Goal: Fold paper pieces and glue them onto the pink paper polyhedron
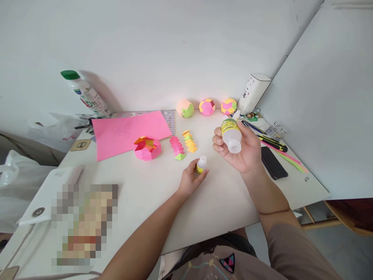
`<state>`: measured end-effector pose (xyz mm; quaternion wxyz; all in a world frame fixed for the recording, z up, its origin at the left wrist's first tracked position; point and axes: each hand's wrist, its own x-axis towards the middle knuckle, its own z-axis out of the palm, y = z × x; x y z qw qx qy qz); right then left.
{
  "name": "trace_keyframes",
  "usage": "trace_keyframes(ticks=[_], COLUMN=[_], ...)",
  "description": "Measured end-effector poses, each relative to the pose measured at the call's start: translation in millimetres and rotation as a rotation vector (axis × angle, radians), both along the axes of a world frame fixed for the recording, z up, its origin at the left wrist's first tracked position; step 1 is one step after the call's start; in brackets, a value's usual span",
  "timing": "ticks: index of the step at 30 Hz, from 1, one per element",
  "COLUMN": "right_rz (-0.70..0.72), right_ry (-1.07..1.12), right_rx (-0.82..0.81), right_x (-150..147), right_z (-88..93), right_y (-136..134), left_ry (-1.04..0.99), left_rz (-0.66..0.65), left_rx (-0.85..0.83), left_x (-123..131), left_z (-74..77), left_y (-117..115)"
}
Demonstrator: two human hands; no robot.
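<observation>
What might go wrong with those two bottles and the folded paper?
The bigger bottle in the right hand is tilted, so anything runny inside might drip onto the table.

The small bottle in the left hand might tip, perhaps wetting the pink zigzag paper nearby.

The right forearm might nudge the phone beside it.

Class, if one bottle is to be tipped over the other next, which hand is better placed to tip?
Probably the right hand: it is raised, holding the larger bottle with its neck toward the camera. The left hand holds the smaller bottle low, neck up.
</observation>
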<state>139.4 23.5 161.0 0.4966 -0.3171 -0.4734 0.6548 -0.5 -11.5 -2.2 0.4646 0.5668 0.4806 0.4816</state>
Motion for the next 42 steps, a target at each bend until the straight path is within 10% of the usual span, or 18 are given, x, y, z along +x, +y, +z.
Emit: trace_keyframes(ticks=[26, 42], right_rz=[0.031, -0.015], right_ry=[0.318, -0.011], right_rx=[-0.120, 0.055], right_x=[1.6, 2.5], right_z=[6.7, 1.7], right_y=[-2.3, -5.2], left_ry=[0.047, 0.043], left_rz=[0.004, 0.002], left_rx=[-0.011, -0.022], left_x=[-0.6, -0.7], left_z=[1.2, 1.8], left_y=[-0.2, -0.3])
